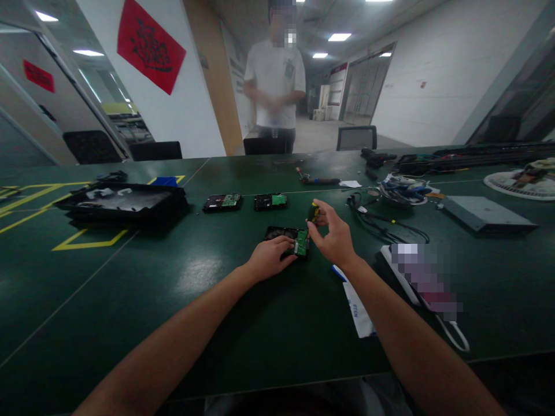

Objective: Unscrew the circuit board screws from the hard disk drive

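Observation:
A hard drive (300, 243) with a green circuit board facing up lies on the green table in front of me. My left hand (272, 256) grips it, fingers across the top and thumb along the near edge. Above the drive's right end, my right hand (333, 232) holds a screwdriver (313, 212) upright by its yellow-and-black handle. The screwdriver's tip is too small to make out, so I cannot tell whether it touches the drive. Two similar hard drives, one at left (222, 202) and one at right (271, 201), lie farther back, boards up.
Black trays (125, 202) are stacked at left. To the right are black cables (373, 222), a bowl of small parts (403, 192), a grey metal box (488, 212) and a phone (422, 277). A white packet (359, 309) lies under my right forearm. A person (276, 81) stands across the table.

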`<state>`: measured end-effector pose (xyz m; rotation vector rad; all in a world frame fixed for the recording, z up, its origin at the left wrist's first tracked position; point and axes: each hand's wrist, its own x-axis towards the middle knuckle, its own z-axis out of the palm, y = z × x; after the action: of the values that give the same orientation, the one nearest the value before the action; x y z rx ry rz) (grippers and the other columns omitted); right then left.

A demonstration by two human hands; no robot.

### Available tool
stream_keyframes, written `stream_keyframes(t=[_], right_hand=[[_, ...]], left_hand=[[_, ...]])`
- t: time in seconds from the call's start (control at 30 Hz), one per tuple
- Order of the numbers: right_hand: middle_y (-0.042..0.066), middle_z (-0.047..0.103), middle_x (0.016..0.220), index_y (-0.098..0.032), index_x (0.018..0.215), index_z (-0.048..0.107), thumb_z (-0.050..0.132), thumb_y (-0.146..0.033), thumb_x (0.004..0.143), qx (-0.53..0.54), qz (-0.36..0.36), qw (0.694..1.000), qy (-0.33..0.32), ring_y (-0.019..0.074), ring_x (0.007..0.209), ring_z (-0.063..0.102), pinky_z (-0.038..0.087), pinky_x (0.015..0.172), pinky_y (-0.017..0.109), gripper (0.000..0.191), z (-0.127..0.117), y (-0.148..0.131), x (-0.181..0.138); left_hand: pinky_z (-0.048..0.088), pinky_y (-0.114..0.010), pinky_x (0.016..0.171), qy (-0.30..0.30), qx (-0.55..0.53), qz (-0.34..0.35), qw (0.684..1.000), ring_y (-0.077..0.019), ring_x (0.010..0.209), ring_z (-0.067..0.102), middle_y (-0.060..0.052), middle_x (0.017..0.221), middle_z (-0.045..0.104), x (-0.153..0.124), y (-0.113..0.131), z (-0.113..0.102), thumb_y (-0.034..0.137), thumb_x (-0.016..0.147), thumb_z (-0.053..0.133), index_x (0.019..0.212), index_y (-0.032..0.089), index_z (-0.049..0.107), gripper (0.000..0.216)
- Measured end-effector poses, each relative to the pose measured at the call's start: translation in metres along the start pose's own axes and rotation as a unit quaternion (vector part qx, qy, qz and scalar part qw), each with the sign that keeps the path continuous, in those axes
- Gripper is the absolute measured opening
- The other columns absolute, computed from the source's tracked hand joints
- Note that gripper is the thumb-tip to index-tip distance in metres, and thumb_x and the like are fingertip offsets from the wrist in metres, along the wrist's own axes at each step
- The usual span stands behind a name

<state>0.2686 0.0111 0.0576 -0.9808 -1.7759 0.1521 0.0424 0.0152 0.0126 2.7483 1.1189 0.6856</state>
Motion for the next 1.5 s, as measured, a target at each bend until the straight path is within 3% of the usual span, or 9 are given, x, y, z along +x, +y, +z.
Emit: stream_keyframes(t=[0.17, 0.37, 0.57, 0.73, 0.93, 1.17, 1.27, 1.4, 1.5], right_hand=[[0.01, 0.065, 0.114, -0.031, 0.146, 0.048, 0.068, -0.035, 0.091, -0.037, -0.018, 0.999, 0.009, 0.0261, 0.091, 0.066, 0.06, 0.082, 0.048, 0.059, -0.001, -0.001, 0.001], [0.008, 0.07, 0.121, -0.029, 0.14, 0.054, 0.056, -0.032, 0.099, -0.016, -0.005, 1.0, 0.009, 0.0232, 0.098, 0.071, 0.058, 0.093, 0.045, 0.041, -0.006, -0.008, 0.003], [0.008, 0.071, 0.118, -0.028, 0.132, 0.061, 0.065, -0.036, 0.095, -0.03, -0.015, 0.998, 0.048, 0.0233, 0.096, 0.069, 0.06, 0.084, 0.043, 0.037, -0.005, -0.012, 0.004], [0.006, 0.069, 0.125, -0.031, 0.131, 0.062, 0.064, -0.04, 0.096, 0.075, 0.052, 0.996, 0.017, 0.0229, 0.102, 0.07, 0.062, 0.079, 0.039, 0.036, -0.004, -0.016, 0.005], [0.006, 0.074, 0.115, -0.028, 0.115, 0.061, 0.059, -0.052, 0.097, 0.32, 0.175, 0.931, 0.003, 0.0226, 0.103, 0.072, 0.06, 0.062, 0.029, 0.03, -0.004, -0.019, 0.011], [0.002, 0.072, 0.097, -0.026, 0.108, 0.069, 0.073, -0.042, 0.088, 0.441, 0.258, 0.859, -0.032, 0.0176, 0.089, 0.069, 0.055, 0.057, 0.024, 0.026, -0.01, -0.015, 0.018], [0.003, 0.071, 0.097, -0.024, 0.104, 0.073, 0.073, -0.04, 0.088, 0.463, 0.27, 0.842, -0.064, 0.0182, 0.092, 0.069, 0.058, 0.065, 0.027, 0.023, -0.009, -0.014, 0.019], [0.006, 0.074, 0.107, -0.024, 0.104, 0.069, 0.064, -0.046, 0.094, 0.51, 0.28, 0.81, -0.078, 0.0227, 0.102, 0.071, 0.061, 0.087, 0.042, 0.025, -0.011, -0.012, 0.019], [0.004, 0.074, 0.102, -0.026, 0.105, 0.066, 0.063, -0.047, 0.094, 0.505, 0.284, 0.811, -0.08, 0.0224, 0.101, 0.071, 0.061, 0.089, 0.044, 0.024, -0.013, -0.01, 0.019]], left_hand=[[0.056, -0.038, 0.102, -0.002, -0.03, 0.02, 0.999, -0.0232, 0.113, 0.069, -0.007, 0.127, 0.069, 0.001, -0.004, 0.0, 0.036, 0.093, 0.069, 0.115, 0.022, 0.071, 0.027], [0.057, -0.039, 0.102, 0.011, -0.034, 0.0, 0.999, -0.0236, 0.11, 0.07, -0.007, 0.126, 0.07, 0.0, -0.003, 0.002, 0.034, 0.093, 0.068, 0.112, 0.02, 0.072, 0.024], [0.057, -0.039, 0.102, 0.009, -0.032, 0.0, 0.999, -0.0235, 0.11, 0.07, -0.007, 0.126, 0.07, 0.0, -0.002, 0.002, 0.033, 0.092, 0.069, 0.113, 0.021, 0.072, 0.024], [0.057, -0.038, 0.102, 0.004, -0.027, -0.002, 1.0, -0.0232, 0.111, 0.07, -0.007, 0.127, 0.07, 0.0, -0.002, 0.001, 0.034, 0.093, 0.068, 0.113, 0.021, 0.072, 0.024], [0.058, -0.039, 0.1, 0.007, -0.025, -0.001, 1.0, -0.0232, 0.109, 0.07, -0.007, 0.127, 0.07, 0.001, -0.003, 0.001, 0.037, 0.094, 0.068, 0.112, 0.021, 0.072, 0.025], [0.058, -0.038, 0.099, -0.001, -0.028, 0.008, 1.0, -0.0231, 0.111, 0.07, -0.007, 0.127, 0.069, 0.002, -0.004, 0.0, 0.036, 0.093, 0.069, 0.115, 0.021, 0.072, 0.026], [0.058, -0.038, 0.1, -0.003, -0.029, 0.006, 1.0, -0.0232, 0.111, 0.07, -0.008, 0.127, 0.069, 0.003, -0.003, 0.0, 0.035, 0.093, 0.069, 0.114, 0.021, 0.072, 0.026], [0.058, -0.039, 0.1, -0.003, -0.028, 0.004, 1.0, -0.0234, 0.111, 0.069, -0.008, 0.127, 0.069, 0.002, -0.003, 0.0, 0.037, 0.094, 0.068, 0.115, 0.02, 0.072, 0.027], [0.058, -0.038, 0.1, -0.004, -0.028, 0.006, 1.0, -0.023, 0.111, 0.069, -0.007, 0.127, 0.069, 0.002, -0.003, 0.0, 0.037, 0.095, 0.067, 0.114, 0.021, 0.072, 0.026]])
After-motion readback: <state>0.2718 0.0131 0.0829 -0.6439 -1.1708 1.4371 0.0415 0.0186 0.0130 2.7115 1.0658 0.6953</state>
